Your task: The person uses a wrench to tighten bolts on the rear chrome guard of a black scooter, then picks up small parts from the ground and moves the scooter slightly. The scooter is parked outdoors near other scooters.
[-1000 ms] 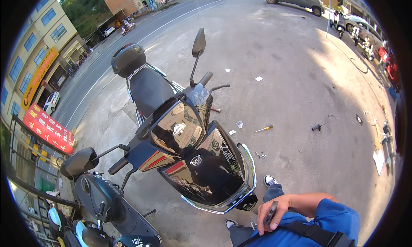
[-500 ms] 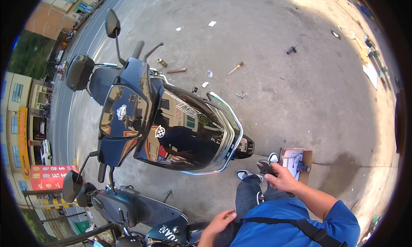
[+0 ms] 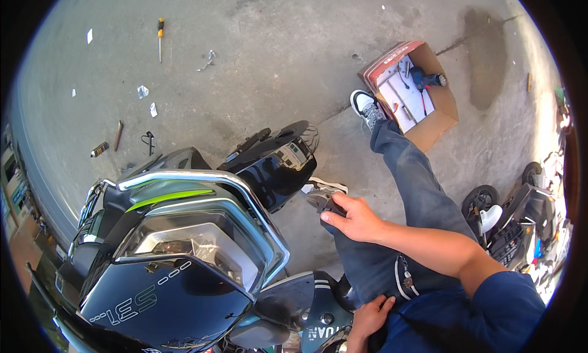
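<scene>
the right hand is closed tight around a small dark gray thing, with the thumb on top. the thing sticks out to the left, in front of the left leg and just right of the front fender of the big black scooter. i cannot tell what it is. the left hand lies by the top of the left leg, fingers loose and a bit bent, with no thing to be seen in it. the teal scooter is just left of it.

the dark gray thing is picked up and not put down. the big scooter has its front panel and its shiny bar on. a yellow screwdriver lies on the ground, far left. a box sits on the far right, touching or just beside the right shoe, with a blue tool inside. how much work is done or left does not show.

half a second ago, the view took in the street; now it looks more down at the ground. the big scooter looks closer, and the box shows more fully. the right hand was in front of the box and now is well apart from it. it has the dark gray thing in both views.
</scene>
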